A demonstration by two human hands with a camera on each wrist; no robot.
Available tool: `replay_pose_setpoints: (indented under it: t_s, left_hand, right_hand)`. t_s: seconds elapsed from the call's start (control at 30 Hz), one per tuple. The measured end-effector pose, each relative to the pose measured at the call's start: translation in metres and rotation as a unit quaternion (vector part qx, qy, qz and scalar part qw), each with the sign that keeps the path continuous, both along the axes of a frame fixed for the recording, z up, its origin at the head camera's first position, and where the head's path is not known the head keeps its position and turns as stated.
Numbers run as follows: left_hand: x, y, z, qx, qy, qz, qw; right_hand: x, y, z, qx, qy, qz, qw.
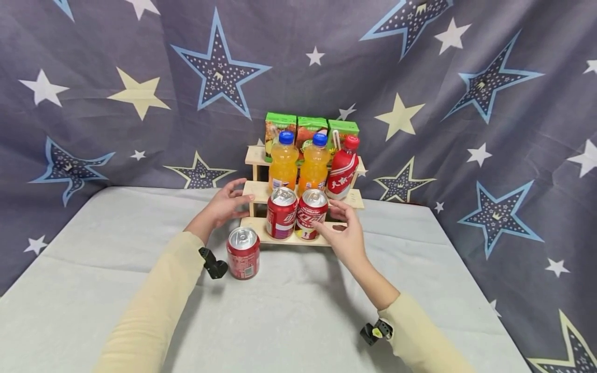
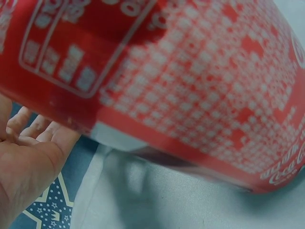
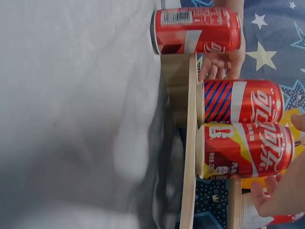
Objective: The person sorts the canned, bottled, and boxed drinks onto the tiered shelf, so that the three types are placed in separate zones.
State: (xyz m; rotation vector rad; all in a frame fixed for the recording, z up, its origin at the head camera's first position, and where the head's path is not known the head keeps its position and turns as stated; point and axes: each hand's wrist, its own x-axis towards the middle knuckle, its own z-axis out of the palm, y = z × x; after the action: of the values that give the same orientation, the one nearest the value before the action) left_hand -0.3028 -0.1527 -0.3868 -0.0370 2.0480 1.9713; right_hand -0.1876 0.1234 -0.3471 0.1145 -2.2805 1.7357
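Note:
On the bottom tier of a wooden three-tier stand (image 1: 253,226), two red cola cans stand upright side by side. My right hand (image 1: 347,235) holds the right-hand cola can (image 3: 238,150), thumb at its front and fingers round its far side. The left-hand cola can (image 1: 281,220) is close beside it. My left hand (image 1: 224,204) is at the stand's left side, fingers extended beside the middle tier; contact is hard to tell. A third cola can (image 1: 243,256) stands on the table in front of the stand's left end and fills much of the left wrist view.
The middle tier bears two orange drink bottles (image 1: 283,163) with blue caps and a red bottle (image 1: 343,171). Green-topped drink cartons (image 1: 280,124) line the top tier. A star-patterned curtain (image 1: 298,31) hangs behind the white-covered table (image 1: 289,316).

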Motion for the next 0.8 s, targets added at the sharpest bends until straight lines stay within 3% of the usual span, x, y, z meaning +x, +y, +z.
replay_pose_setpoints:
  t_s: [0.2, 0.57, 0.8]
  left_hand:
    - [0.0, 0.0, 0.0, 0.0, -0.003, 0.002, 1.0]
    - [-0.001, 0.0, -0.001, 0.005, 0.0, 0.002, 1.0]
    - [-0.001, 0.0, -0.001, 0.017, 0.009, -0.005, 0.9998]
  right_hand:
    - [0.018, -0.01, 0.012, 0.014, 0.014, 0.011, 0.9997]
    - [0.027, -0.026, 0.001, 0.018, -0.002, 0.056, 0.9983]
    - [0.016, -0.039, -0.035, 0.028, -0.004, 0.114, 0.9931]
